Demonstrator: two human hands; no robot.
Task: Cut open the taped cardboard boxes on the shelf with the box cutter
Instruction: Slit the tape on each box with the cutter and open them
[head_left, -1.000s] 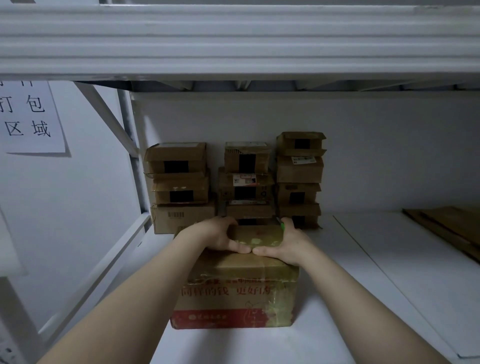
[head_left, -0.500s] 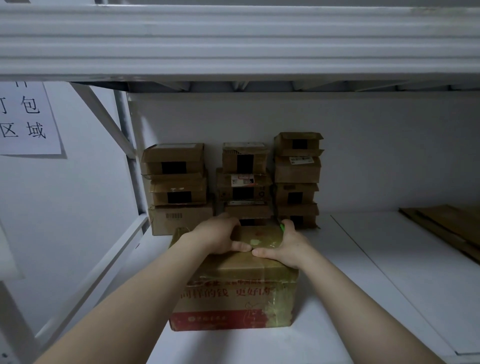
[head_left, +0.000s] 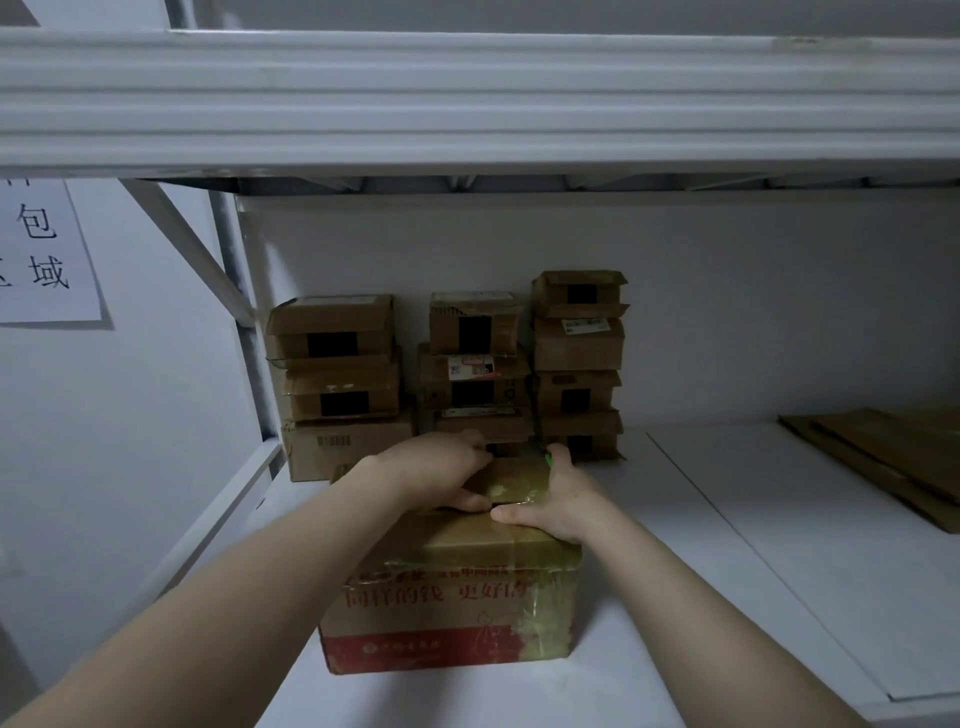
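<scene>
A large taped cardboard box (head_left: 452, 603) with red print stands on the white shelf (head_left: 701, 597) in front of me. My left hand (head_left: 436, 470) rests on the left of its top, thumb lying along the taped seam. My right hand (head_left: 553, 499) lies on the right of the top, thumb pointing at the left thumb. A small green piece of the box cutter (head_left: 548, 458) shows at the far side of my right hand; the rest is hidden in that hand. A strip of glossy tape (head_left: 511, 480) shows between the hands.
Three stacks of small taped boxes stand against the back wall: left stack (head_left: 337, 384), middle stack (head_left: 475, 364), right stack (head_left: 579, 358). Flattened cardboard (head_left: 883, 457) lies at the far right. The upper shelf beam (head_left: 467, 104) hangs low overhead. A paper sign (head_left: 41, 249) hangs left.
Both hands stay on the box top with thumbs at the seam. My left fingers have crept slightly farther across the top; the view has shifted a little.
</scene>
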